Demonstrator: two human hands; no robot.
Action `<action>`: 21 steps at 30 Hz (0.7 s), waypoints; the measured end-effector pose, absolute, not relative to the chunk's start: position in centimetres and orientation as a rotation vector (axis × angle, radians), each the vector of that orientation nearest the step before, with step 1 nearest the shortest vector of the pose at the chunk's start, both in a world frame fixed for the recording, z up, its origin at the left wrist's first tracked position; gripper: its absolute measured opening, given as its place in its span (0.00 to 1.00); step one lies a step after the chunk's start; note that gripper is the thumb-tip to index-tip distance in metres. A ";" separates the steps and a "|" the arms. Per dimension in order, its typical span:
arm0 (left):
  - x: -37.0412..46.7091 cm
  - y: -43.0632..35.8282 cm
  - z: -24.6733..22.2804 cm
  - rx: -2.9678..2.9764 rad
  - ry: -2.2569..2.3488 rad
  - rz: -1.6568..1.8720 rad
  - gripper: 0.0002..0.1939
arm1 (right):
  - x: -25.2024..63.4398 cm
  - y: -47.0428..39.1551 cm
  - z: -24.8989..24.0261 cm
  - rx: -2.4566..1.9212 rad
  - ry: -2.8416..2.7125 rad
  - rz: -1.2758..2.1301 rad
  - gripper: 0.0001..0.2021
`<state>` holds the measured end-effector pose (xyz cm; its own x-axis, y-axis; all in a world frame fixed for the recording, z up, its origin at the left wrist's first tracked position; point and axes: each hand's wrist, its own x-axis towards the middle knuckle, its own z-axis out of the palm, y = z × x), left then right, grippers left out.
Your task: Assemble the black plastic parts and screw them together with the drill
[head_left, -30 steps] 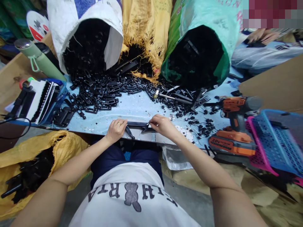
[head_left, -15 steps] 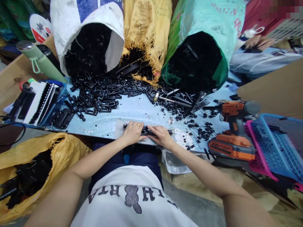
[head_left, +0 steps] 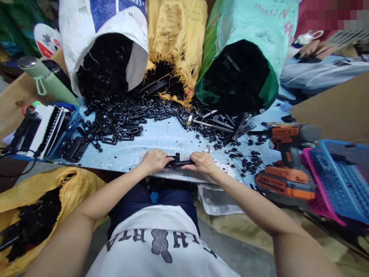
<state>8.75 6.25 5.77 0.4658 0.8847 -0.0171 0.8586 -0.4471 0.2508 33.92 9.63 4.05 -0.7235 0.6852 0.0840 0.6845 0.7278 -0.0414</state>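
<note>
A long black plastic part (head_left: 178, 163) spans the gap between my two hands at the front edge of the blue table. My left hand (head_left: 155, 161) is closed around its left end, thumb along the side. Its right end sits in the closed fingers of my right hand (head_left: 201, 163). A small piece stands up from the part's middle; the ends are hidden by my fingers. White round discs (head_left: 225, 167) lie just beyond my right wrist.
Behind is a heap of small black parts (head_left: 121, 119), spilling from white (head_left: 138, 65), yellow (head_left: 175, 30) and green (head_left: 248, 23) sacks. A hammer (head_left: 213, 124), orange cordless drill (head_left: 285, 177) and blue basket (head_left: 340, 177) are to the right. A co-worker's hands (head_left: 314, 50) show at upper right.
Earlier both hands lay over the part with fingers nearly meeting. Now they have moved apart to its two ends, and the part's middle shows, turned with a piece upright.
</note>
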 end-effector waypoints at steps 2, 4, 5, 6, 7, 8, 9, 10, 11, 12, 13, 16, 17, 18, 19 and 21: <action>8.6 6.9 6.4 2.409 1.509 0.175 0.29 | 33.7 9.2 4.9 -1.054 -2.863 0.184 0.33; 8.5 7.1 6.7 2.379 1.554 0.171 0.29 | 33.2 8.6 6.0 -1.064 -2.887 0.267 0.33; 8.6 7.0 6.8 2.368 1.611 0.166 0.30 | 32.8 8.2 6.5 -1.115 -2.897 0.251 0.32; 8.7 6.9 6.8 2.353 1.680 0.155 0.30 | 32.3 7.9 7.0 -1.181 -2.901 0.197 0.32; 8.9 6.7 6.8 2.339 1.739 0.143 0.30 | 31.6 7.6 7.5 -1.236 -2.900 0.119 0.31; 9.1 6.5 6.8 2.328 1.784 0.133 0.31 | 31.0 7.4 7.9 -1.256 -2.900 0.034 0.30; 9.3 6.3 6.8 2.321 1.810 0.124 0.31 | 30.3 7.3 8.3 -1.228 -2.909 -0.042 0.29; 9.5 6.1 6.8 2.320 1.821 0.118 0.31 | 29.6 7.3 8.7 -1.154 -2.929 -0.099 0.28; 9.6 5.9 6.8 2.325 1.818 0.116 0.31 | 29.0 7.4 9.0 -1.046 -2.960 -0.131 0.27; 9.6 5.7 6.8 2.335 1.808 0.117 0.31 | 28.6 7.6 9.2 -0.928 -2.999 -0.142 0.25; 9.6 5.5 6.8 2.346 1.794 0.118 0.31 | 28.2 7.9 9.4 -0.822 -3.035 -0.139 0.23; 9.5 5.3 6.8 2.364 1.771 0.123 0.31 | 28.0 8.7 9.7 -0.642 -3.078 -0.087 0.22; 9.3 5.3 6.8 2.360 1.778 0.132 0.30 | 28.3 8.8 9.8 -0.629 -3.071 -0.063 0.23; 9.2 5.3 6.9 2.356 1.785 0.149 0.30 | 28.7 8.9 9.9 -0.652 -3.056 -0.044 0.24; 9.0 5.4 7.1 2.361 1.782 0.173 0.29 | 29.4 8.8 10.0 -0.708 -3.035 -0.032 0.26; 8.6 5.5 7.6 2.420 1.709 0.225 0.29 | 31.0 8.5 10.4 -0.857 -2.983 -0.026 0.28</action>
